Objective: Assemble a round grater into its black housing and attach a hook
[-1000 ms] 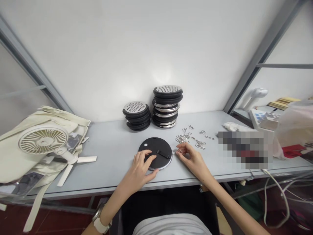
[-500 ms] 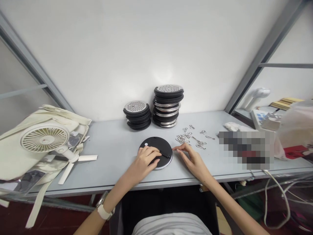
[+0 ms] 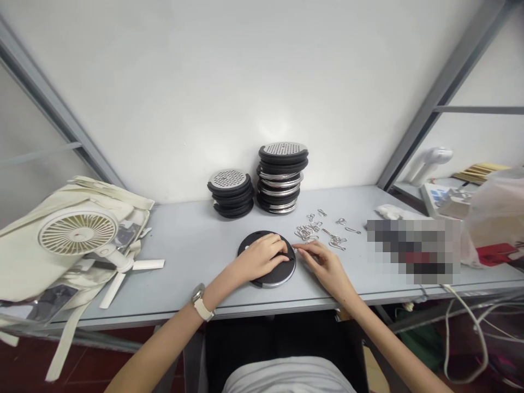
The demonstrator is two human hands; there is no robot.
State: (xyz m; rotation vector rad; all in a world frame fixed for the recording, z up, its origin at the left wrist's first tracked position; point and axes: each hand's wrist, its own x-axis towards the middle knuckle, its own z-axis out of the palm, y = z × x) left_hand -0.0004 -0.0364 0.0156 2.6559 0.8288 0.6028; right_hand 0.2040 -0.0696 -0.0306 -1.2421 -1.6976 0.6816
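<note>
Black disc [image 3: 268, 268] lying near the desk [image 3: 192, 240] front edge, left hand [image 3: 262, 255] pressing flat on it, fingers spread, right hand [image 3: 323, 265] pinching a wire clip [image 3: 297, 247] at its rim; clip possibly slipping if the disc is shifting.

Two stacks of round discs [image 3: 230, 193] [image 3: 282, 177], one loose black disc [image 3: 268, 267], one fan [image 3: 77, 233], two hands [image 3: 262, 256] [image 3: 325, 267].

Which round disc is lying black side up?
The lone disc under the left hand; the stacked discs behind show perforated metal tops.
</note>
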